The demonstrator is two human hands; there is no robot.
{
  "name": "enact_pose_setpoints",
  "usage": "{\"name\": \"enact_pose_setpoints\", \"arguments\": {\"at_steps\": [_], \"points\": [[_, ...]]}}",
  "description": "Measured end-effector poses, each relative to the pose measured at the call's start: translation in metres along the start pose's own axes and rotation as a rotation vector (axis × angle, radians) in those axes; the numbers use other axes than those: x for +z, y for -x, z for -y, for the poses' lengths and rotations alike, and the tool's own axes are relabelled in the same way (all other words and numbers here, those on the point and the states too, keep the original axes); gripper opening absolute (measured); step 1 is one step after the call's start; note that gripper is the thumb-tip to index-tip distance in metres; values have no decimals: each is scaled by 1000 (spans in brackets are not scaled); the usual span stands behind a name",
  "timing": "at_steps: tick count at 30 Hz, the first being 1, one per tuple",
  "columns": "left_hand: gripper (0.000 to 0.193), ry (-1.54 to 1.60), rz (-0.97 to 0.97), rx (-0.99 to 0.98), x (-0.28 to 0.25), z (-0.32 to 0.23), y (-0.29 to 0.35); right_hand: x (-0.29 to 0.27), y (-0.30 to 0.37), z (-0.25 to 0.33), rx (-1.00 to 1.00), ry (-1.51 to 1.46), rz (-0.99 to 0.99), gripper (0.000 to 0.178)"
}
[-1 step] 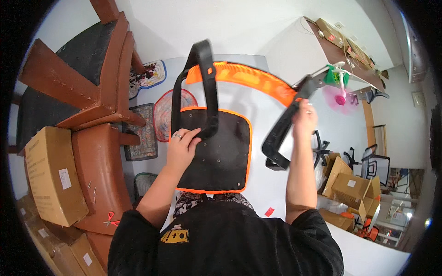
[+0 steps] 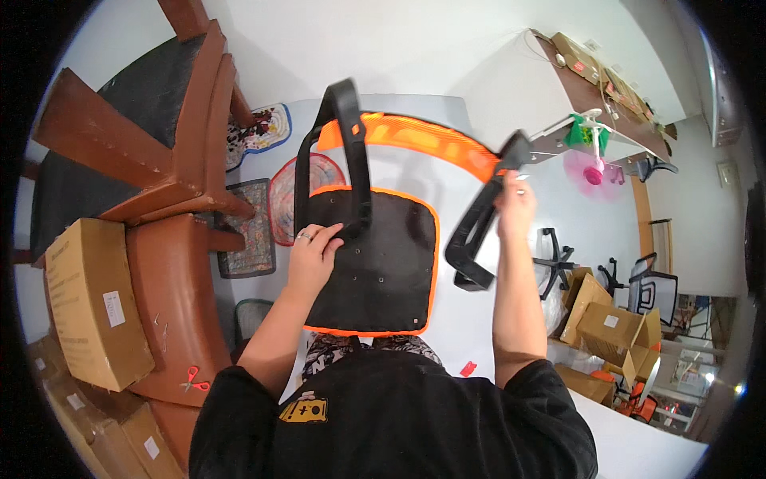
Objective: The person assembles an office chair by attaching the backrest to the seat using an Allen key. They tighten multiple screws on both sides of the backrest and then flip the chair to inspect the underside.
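An orange mesh chair back (image 2: 431,144) is held up in front of me, with a black armrest loop attached at each end. My left hand (image 2: 313,249) has its fingers closed on the lower part of the left armrest (image 2: 357,160). My right hand (image 2: 516,203) grips the right armrest (image 2: 476,223) near where it meets the chair back. Below them a chair seat (image 2: 375,279) lies with its black underside up, edged in orange, against my legs. Small holes show in that underside. The left armrest overlaps the seat's far left corner in view.
To the left stand a brown chair (image 2: 171,160), a cardboard box (image 2: 100,303) and red scissors (image 2: 194,381) on a brown padded surface. Small rugs (image 2: 307,191) lie beyond. At right are a pink fan (image 2: 592,172), a black chair base (image 2: 554,261) and open cartons (image 2: 614,327). A red scrap (image 2: 468,369) lies on the floor.
The chair back and its armrests have shifted slightly left and down. My right hand has moved left with the right armrest; my left hand keeps nearly the same place.
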State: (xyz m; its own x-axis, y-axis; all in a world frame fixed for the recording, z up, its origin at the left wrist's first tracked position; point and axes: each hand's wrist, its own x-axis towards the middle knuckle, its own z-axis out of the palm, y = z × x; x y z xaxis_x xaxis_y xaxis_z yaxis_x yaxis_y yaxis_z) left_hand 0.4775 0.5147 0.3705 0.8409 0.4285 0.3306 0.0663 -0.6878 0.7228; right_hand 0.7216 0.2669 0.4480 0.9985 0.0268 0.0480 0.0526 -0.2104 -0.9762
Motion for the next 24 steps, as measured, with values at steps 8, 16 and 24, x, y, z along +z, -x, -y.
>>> {"name": "enact_pose_setpoints", "arguments": {"at_steps": [8,16,24], "points": [[24,-130,118,-220,46,84,12,52,-23,-128,292,334,263,53],[24,-107,152,-318,54,96,-9,95,-76,-173,151,631,344,63],[31,373,181,-926,59,143,-32,149,-138,-215,238,725,430,62]]}}
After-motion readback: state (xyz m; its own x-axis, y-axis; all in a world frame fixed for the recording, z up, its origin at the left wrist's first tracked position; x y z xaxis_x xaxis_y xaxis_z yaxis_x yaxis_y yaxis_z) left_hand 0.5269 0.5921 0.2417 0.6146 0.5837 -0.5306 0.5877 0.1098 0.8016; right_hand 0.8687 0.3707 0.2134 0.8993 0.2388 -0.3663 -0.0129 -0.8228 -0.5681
